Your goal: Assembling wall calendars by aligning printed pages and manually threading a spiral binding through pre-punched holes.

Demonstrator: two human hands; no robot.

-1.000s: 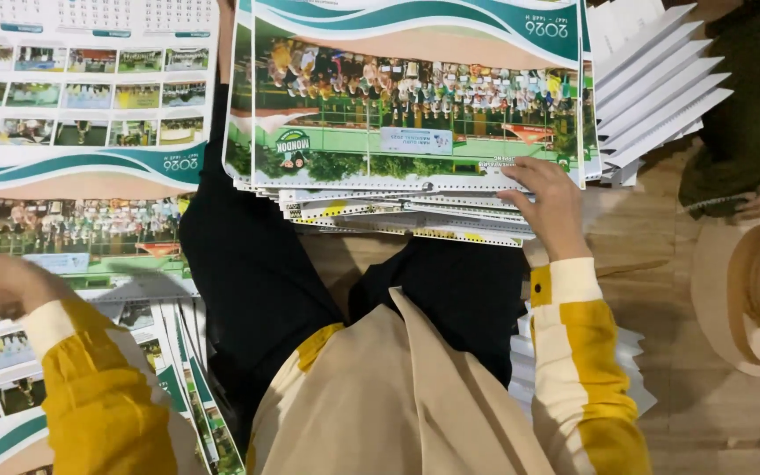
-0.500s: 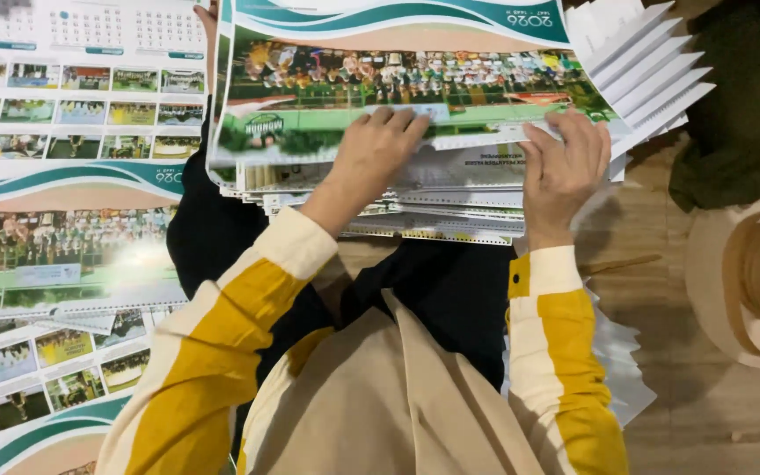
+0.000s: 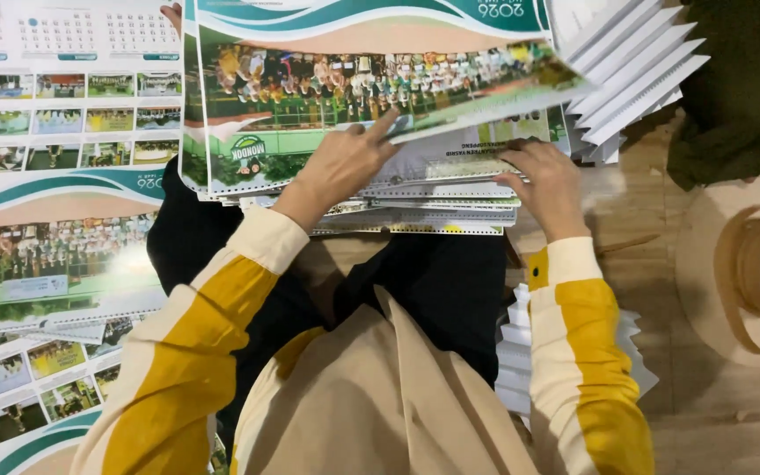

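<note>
A stack of printed calendar sheets (image 3: 450, 189) rests on my lap. The top sheet (image 3: 310, 105) shows a group photo above a green band, and its right corner is raised off the stack. My left hand (image 3: 340, 167) lies on that top sheet, fingers spread, index finger under the raised edge. My right hand (image 3: 551, 185) presses flat on the sheets under the raised corner, near the stack's right edge. Both sleeves are yellow and cream.
More calendar sheets (image 3: 54, 176) spread over the floor to my left. Fanned white paper stacks (image 3: 635, 62) sit at the upper right and beside my right leg (image 3: 521, 352). A large spool (image 3: 749, 264) stands on the wooden floor at right, with dark green cloth (image 3: 741, 88) above it.
My left arm swung from the floor sheets on the left onto the lap stack. The top sheet's right corner has lifted. My right hand slid a little lower on the stack.
</note>
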